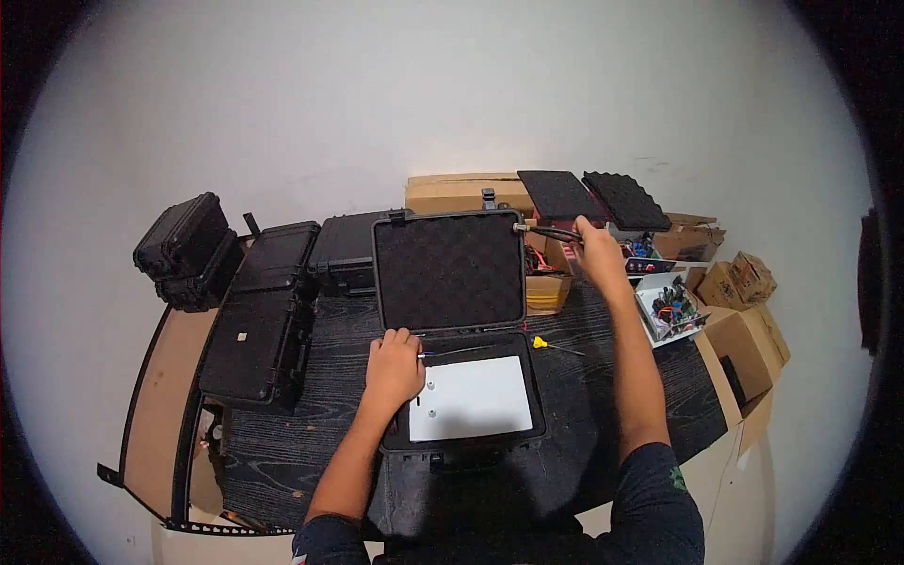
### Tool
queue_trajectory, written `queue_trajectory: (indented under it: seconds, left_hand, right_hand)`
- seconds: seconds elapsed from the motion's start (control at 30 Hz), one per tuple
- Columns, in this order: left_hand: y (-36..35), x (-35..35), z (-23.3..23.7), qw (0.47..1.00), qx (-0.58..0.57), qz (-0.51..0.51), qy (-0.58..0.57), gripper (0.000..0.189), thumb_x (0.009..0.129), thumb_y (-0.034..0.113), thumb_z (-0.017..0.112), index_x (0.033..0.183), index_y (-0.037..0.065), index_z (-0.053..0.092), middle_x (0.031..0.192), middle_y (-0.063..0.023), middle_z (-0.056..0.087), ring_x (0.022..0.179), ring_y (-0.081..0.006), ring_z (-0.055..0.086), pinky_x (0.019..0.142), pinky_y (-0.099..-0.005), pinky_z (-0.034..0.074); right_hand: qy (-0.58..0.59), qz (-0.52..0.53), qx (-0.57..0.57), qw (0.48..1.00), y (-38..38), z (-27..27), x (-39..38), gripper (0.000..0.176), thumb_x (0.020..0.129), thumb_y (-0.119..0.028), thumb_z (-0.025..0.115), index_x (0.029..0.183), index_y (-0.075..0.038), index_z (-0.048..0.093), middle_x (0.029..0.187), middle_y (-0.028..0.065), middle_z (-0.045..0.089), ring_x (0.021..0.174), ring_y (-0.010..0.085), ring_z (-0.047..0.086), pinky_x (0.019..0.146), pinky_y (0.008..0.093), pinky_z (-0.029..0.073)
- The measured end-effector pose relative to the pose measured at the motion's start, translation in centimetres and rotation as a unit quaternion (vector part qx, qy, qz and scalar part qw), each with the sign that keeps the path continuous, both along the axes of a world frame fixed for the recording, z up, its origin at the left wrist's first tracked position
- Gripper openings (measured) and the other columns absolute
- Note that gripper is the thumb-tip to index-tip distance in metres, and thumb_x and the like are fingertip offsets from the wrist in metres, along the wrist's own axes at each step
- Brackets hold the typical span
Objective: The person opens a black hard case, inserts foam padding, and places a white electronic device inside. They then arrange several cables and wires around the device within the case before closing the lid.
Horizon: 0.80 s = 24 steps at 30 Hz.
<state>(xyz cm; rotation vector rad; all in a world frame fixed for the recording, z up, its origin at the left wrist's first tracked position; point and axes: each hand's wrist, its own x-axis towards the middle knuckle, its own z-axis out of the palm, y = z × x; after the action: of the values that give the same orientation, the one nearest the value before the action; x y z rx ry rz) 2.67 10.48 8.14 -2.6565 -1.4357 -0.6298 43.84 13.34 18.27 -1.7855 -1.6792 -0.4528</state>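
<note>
An open black hard case (541,428) stands on the dark table, its raised lid (450,268) lined with bumpy black foam. Inside the base lies a white panel (476,400) with two small round fittings near its left side. My left hand (395,365) is closed at the base's upper left, by the panel's corner, on a thin pen-like item (426,355). My right hand (597,250) is raised right of the lid, wrapped round a dark-handled tool (556,234) whose metal tip is at the lid's right edge. A yellow-handled screwdriver (540,343) lies right of the case.
Closed black cases (254,348) stand on the left, with two stacked ones (188,250) behind. Cardboard boxes (461,193) and foam sheets (626,200) are at the back. At the right are a white box of wired electronics (670,311) and an open carton (744,353).
</note>
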Motion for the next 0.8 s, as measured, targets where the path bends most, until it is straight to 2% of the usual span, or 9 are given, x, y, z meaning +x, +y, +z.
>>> queue_trajectory:
  seconds: [0.1,0.27,0.37,0.47,0.67,0.77,0.8]
  left_hand:
    - [0.4,-0.1,-0.5,0.999,0.022,-0.008,-0.03,0.02,0.083,0.013,0.07,0.102,0.008,0.066,0.102,-0.0115,0.064,0.105,-0.0332,0.06,0.09,-0.0472,0.046]
    - [0.6,0.0,-0.7,0.996,-0.001,-0.005,-0.095,0.018,0.088,0.013,0.068,0.104,0.009,0.064,0.101,-0.0097,0.066,0.102,-0.0333,0.061,0.09,-0.0481,0.046]
    - [0.5,0.1,-0.3,0.996,-0.017,0.003,-0.084,0.019,0.089,0.015,0.068,0.107,0.008,0.063,0.103,-0.0098,0.067,0.104,-0.0326,0.061,0.091,-0.0493,0.045]
    - [0.4,0.1,-0.2,0.997,-0.018,0.004,-0.072,0.021,0.09,0.016,0.068,0.108,0.008,0.063,0.105,-0.0101,0.068,0.106,-0.0324,0.061,0.092,-0.0495,0.045]
    - [0.3,0.3,-0.4,0.998,-0.005,0.009,-0.054,0.021,0.09,0.017,0.068,0.109,0.007,0.064,0.105,-0.0101,0.067,0.106,-0.0323,0.061,0.094,-0.0491,0.045]
    - [0.3,0.2,-0.5,0.998,0.008,0.002,-0.055,0.019,0.09,0.017,0.068,0.107,0.008,0.064,0.106,-0.0098,0.067,0.106,-0.0326,0.06,0.092,-0.0493,0.045]
    - [0.3,0.2,-0.6,0.998,0.015,-0.003,-0.056,0.018,0.09,0.017,0.068,0.106,0.008,0.064,0.106,-0.0097,0.066,0.106,-0.0328,0.06,0.091,-0.0494,0.045]
  right_hand:
    - [0.047,-0.018,0.026,0.998,0.1,0.1,-0.5,0.023,0.09,-0.012,0.072,0.107,-0.008,0.056,0.088,0.024,0.07,0.089,0.048,0.069,0.073,0.0556,0.053]
    - [0.152,0.024,0.071,0.986,0.5,0.0,-0.1,0.026,0.09,-0.008,0.072,0.109,-0.002,0.056,0.092,0.0229,0.072,0.093,0.044,0.071,0.076,0.0493,0.054]
    - [0.168,0.065,0.122,0.976,1.1,-0.6,0.7,0.027,0.09,-0.008,0.076,0.101,0.001,0.054,0.083,0.018,0.069,0.074,0.0272,0.07,0.069,0.0395,0.052]
    - [0.187,0.077,0.134,0.97,1.1,-0.3,1.0,0.028,0.089,-0.007,0.078,0.101,0.001,0.054,0.084,0.0162,0.07,0.074,0.0228,0.068,0.07,0.038,0.053]
    - [0.163,0.052,0.096,0.98,1.0,-0.2,1.5,0.029,0.088,-0.007,0.078,0.103,0.0,0.054,0.083,0.0153,0.069,0.072,0.0211,0.067,0.068,0.0365,0.053]
    - [0.203,0.07,0.049,0.976,0.7,0.6,0.2,0.028,0.088,-0.005,0.077,0.103,-0.002,0.053,0.08,0.0144,0.068,0.072,0.0202,0.068,0.067,0.0357,0.052]
    - [0.204,0.05,0.013,0.978,0.9,0.9,0.0,0.028,0.087,-0.006,0.077,0.104,-0.003,0.055,0.083,0.0153,0.07,0.076,0.0243,0.07,0.069,0.0385,0.054]
